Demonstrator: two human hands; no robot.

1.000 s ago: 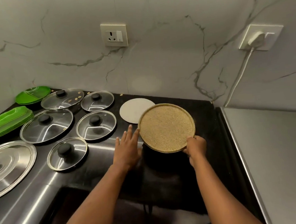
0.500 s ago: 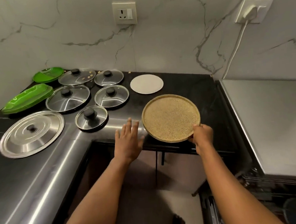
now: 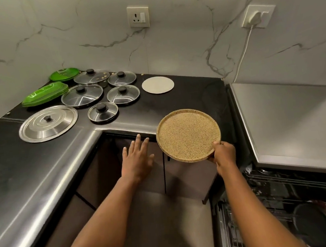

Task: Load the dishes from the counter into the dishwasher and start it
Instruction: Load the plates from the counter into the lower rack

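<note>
A: What is sitting nearest, at the lower right of the frame?

B: The dishwasher rack is standing pulled out there, and a dark round dish is lying in it.

A: And what are the person's hands doing?

B: The right hand is gripping the plate by its near rim, thumb on top and fingers curled under. The left hand is hovering to the left of it with fingers straight and spread. It is holding nothing and not touching the plate.

A: Where is the plate itself?

B: It is hanging in the air at the counter edge, centre right of the frame, face up and nearly level.

A: Which way is the rack lying from it?

B: Down and to the right, on the right hand's side, so that hand is the nearer one. The plate is probably needing a turn onto its edge before it slots in.

A: What is waiting farther back?

B: A steel lid and five glass lids are lying in the upper left. A white disc is sitting beside them. Green plates are stacked farthest left, by the wall.
</note>
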